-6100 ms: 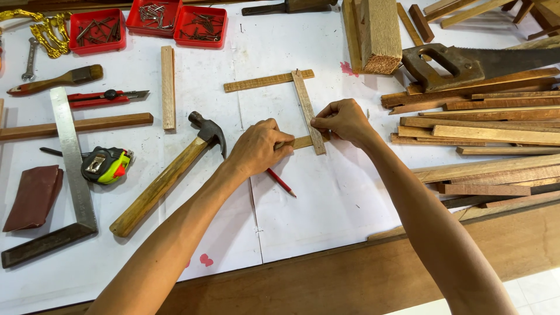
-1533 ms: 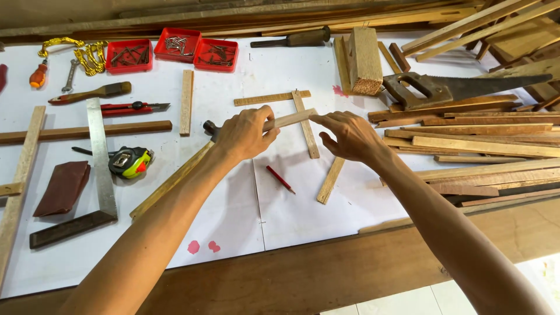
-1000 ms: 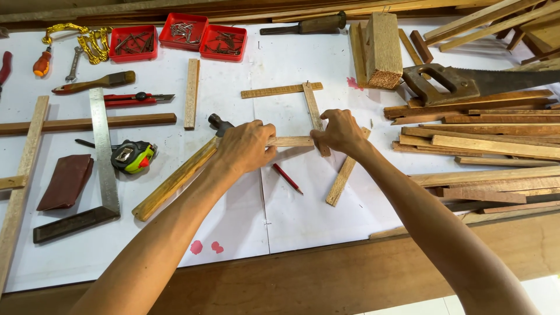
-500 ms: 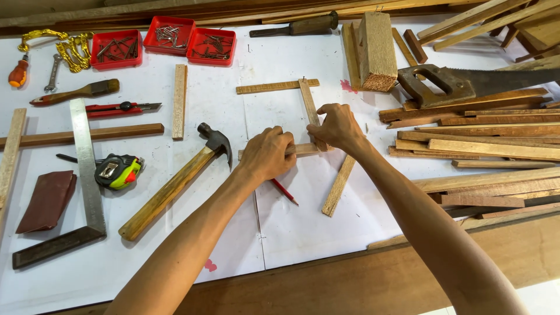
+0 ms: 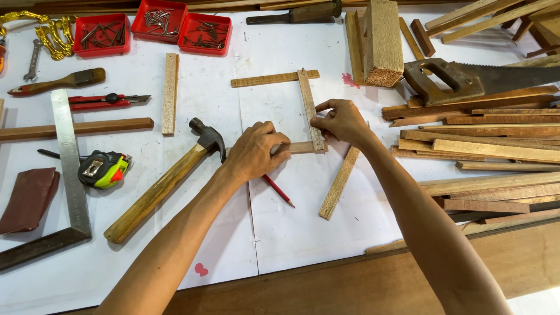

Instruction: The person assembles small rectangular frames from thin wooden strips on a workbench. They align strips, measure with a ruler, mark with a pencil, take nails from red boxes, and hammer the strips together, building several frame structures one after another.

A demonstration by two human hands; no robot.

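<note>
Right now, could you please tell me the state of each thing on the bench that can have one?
Left hand: fingers pressing down the short bottom wooden strip.
Right hand: fingers pinching the upright wooden strip at its corner.
Top wooden strip: flat, meeting the upright strip's top end.
Wooden-handled claw hammer: lying unheld.
Red pencil: lying flat.
Three red plastic trays: open, holding nails.
Rusty handsaw: resting on stacked laths.

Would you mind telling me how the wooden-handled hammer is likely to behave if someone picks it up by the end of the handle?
The hammer would probably feel head-heavy: its dark metal head sits at the far end of a long handle. The squarish handle looks stiff and should not roll. Its bare wood probably offers a fair grip.
</note>
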